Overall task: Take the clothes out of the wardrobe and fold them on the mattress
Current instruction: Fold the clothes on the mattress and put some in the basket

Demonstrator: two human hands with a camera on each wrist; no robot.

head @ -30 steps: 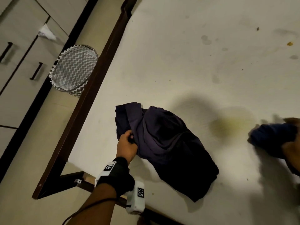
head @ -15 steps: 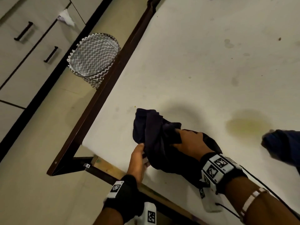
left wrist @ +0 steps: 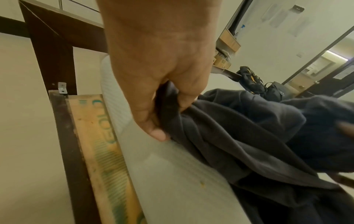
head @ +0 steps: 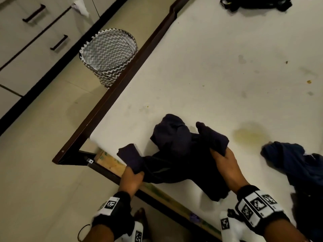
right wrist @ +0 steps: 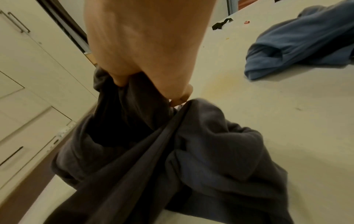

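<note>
A dark crumpled garment (head: 176, 151) lies bunched at the near corner of the white mattress (head: 209, 70). My left hand (head: 132, 178) grips one end of it at the mattress edge, thumb and fingers pinching the dark cloth (left wrist: 220, 128) in the left wrist view. My right hand (head: 225, 163) grips another bunch of the same garment (right wrist: 172, 144) on the right. The cloth is stretched loosely between both hands. A blue garment (head: 297, 165) lies crumpled on the mattress to the right, also visible as a blue heap (right wrist: 298, 45) in the right wrist view.
A zigzag-patterned laundry basket (head: 108, 55) stands on the floor by the dark bed frame (head: 111, 96). Wardrobe drawers (head: 31, 37) with black handles line the left. A black bag (head: 255, 3) lies at the far end of the mattress.
My right hand let go of the blue garment, came across and took hold of the dark one. Both hands have since moved apart, spreading the dark garment sideways.
</note>
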